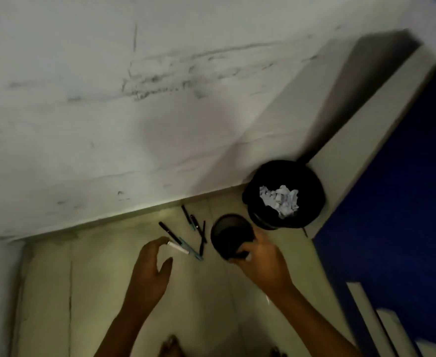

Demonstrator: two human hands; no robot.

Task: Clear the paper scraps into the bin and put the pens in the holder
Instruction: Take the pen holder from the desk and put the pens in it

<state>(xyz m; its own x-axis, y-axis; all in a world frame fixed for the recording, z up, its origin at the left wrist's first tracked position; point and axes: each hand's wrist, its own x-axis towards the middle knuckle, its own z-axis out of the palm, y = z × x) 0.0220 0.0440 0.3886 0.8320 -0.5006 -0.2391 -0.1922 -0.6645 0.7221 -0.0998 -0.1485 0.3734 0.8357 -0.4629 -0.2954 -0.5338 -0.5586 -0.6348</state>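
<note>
Several pens (183, 235) lie scattered on the floor near the wall: black ones, a teal one and a white one (178, 248). My left hand (151, 269) hovers over them, fingers apart, its fingertips touching the end of the white pen. A black mesh pen holder (231, 234) stands to the right of the pens. My right hand (263, 258) grips the holder's near rim. Behind the holder stands a round black bin (312, 191) with crumpled white paper scraps (280, 199) inside.
A scuffed white wall (134, 112) runs along the far side of the tiled floor (95, 279). A blue door or panel (397, 202) with a white frame stands at the right, just behind the bin. My bare feet show at the bottom edge.
</note>
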